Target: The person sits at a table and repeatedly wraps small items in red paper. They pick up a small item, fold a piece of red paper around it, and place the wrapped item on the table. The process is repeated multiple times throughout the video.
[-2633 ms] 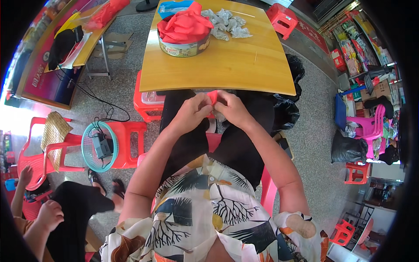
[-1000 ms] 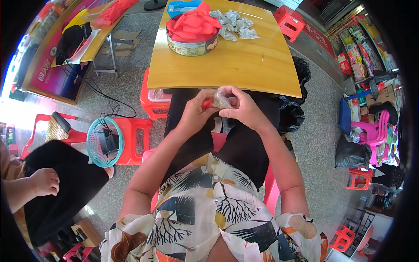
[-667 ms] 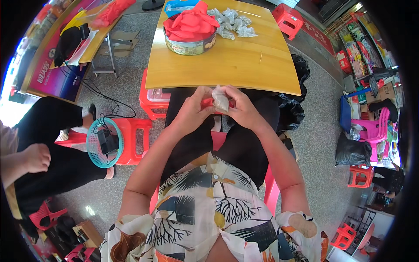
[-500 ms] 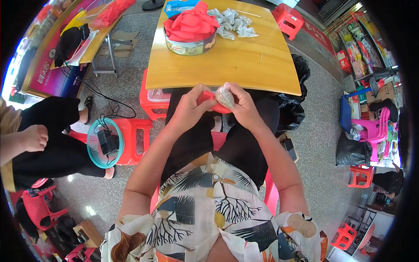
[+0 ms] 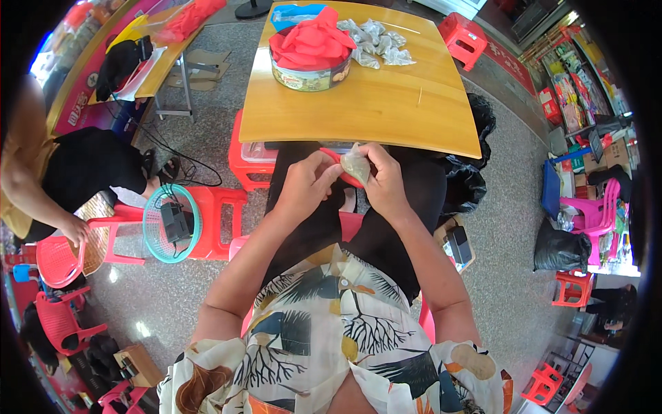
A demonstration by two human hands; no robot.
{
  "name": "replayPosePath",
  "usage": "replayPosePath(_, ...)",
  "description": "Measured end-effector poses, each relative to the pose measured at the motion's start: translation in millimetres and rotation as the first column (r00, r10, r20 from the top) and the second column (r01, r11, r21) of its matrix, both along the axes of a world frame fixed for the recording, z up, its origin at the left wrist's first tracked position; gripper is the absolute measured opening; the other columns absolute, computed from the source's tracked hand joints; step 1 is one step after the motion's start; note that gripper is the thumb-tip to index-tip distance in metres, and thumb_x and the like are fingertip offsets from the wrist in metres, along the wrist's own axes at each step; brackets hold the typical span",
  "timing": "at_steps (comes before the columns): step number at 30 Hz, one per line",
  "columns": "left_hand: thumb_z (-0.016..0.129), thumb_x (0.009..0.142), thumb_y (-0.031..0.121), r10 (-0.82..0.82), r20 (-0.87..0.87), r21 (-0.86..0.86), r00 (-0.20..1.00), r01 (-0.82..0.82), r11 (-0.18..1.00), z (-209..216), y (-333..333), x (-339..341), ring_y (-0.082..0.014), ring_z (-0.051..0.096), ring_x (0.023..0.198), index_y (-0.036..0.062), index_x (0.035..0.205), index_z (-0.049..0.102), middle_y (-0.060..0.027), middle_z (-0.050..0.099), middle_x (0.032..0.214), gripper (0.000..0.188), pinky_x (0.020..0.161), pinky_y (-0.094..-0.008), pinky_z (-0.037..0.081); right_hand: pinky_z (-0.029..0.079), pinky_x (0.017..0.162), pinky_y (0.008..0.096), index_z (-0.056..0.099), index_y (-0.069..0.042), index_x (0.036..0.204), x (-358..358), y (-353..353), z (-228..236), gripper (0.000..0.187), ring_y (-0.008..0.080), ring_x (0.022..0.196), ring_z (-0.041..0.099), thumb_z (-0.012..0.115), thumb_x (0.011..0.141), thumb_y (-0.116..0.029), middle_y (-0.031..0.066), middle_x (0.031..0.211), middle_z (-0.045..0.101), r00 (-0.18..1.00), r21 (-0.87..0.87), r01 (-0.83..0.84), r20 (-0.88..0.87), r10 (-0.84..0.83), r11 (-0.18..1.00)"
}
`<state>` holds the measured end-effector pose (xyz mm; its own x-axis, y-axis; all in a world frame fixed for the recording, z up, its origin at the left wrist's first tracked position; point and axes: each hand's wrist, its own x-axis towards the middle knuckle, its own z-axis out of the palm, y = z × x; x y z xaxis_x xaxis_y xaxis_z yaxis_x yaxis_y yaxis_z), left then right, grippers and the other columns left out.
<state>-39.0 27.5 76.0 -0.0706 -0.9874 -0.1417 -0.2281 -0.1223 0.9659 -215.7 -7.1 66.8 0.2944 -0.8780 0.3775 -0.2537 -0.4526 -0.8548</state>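
In front of my lap, just below the near edge of the wooden table, my left hand pinches a piece of red cloth. Its opening faces my other hand. A small clear plastic bag with greyish-brown contents is gripped in my right hand, its twisted top pointing up. The bag rests against the red cloth, partly overlapping it; I cannot tell how far inside it lies. On the table a round tin is heaped with red cloth pieces, and several similar filled bags lie beside it.
A blue container stands behind the tin; a thin stick lies on the table. At left, a turquoise basket sits on a red stool, near a person whose hand touches a red chair. Black bags stand right.
The small bag has tilted and sits slightly lower against the red cloth. At left, the other person has shifted and now has a hand on the red chair. My view has moved slightly.
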Motion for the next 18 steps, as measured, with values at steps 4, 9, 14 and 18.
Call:
replayPosePath(4,0.064,0.094,0.018,0.007,-0.278,0.066,0.961,0.012,0.998,-14.1,-2.5,3.3,-0.0104,0.065,0.071,-0.0032,0.099,0.062,-0.0077,0.067,0.085,0.022,0.062,-0.0231,0.055,0.050,0.075,0.0314,0.058,0.001,0.099,-0.1,6.2,0.0,0.021,0.0288,0.084,0.065,0.057,0.081,0.012,0.0149,0.092,0.063,0.999,-0.070,-0.037,-0.012,0.036,0.997)
replayPosePath(9,0.062,0.094,0.016,0.042,-0.419,0.166,0.907,0.031,0.986,-1.7,-4.2,3.9,-0.0112,0.066,0.072,-0.0025,0.103,0.063,-0.0070,0.067,0.090,0.020,0.064,-0.0233,0.056,0.051,0.078,0.0318,0.060,0.002,0.098,-5.7,4.4,5.8,0.025,0.0276,0.087,0.065,0.057,0.077,0.016,0.0137,0.094,0.065,0.995,-0.135,-0.093,-0.044,0.088,0.986)
replayPosePath(14,0.058,0.096,0.014,0.010,-0.366,0.153,0.931,0.050,0.987,-1.8,-8.6,4.1,-0.0093,0.065,0.073,0.0021,0.102,0.062,-0.0040,0.065,0.088,0.014,0.062,-0.0205,0.054,0.051,0.079,0.0301,0.062,0.002,0.100,-8.1,4.0,-0.5,0.022,0.0234,0.088,0.066,0.060,0.080,0.012,0.0123,0.094,0.067,0.993,-0.049,-0.111,0.033,0.112,0.993)
replayPosePath(18,0.058,0.094,0.014,-0.026,-0.322,0.109,0.947,0.064,0.992,-16.0,-14.2,4.6,-0.0059,0.060,0.067,0.0064,0.090,0.060,0.0002,0.062,0.081,0.009,0.058,-0.0183,0.048,0.051,0.080,0.0288,0.061,0.000,0.102,-7.1,8.6,-7.1,0.017,0.0162,0.088,0.065,0.061,0.086,0.007,0.0099,0.091,0.067,0.994,0.135,-0.083,0.080,0.073,0.987)
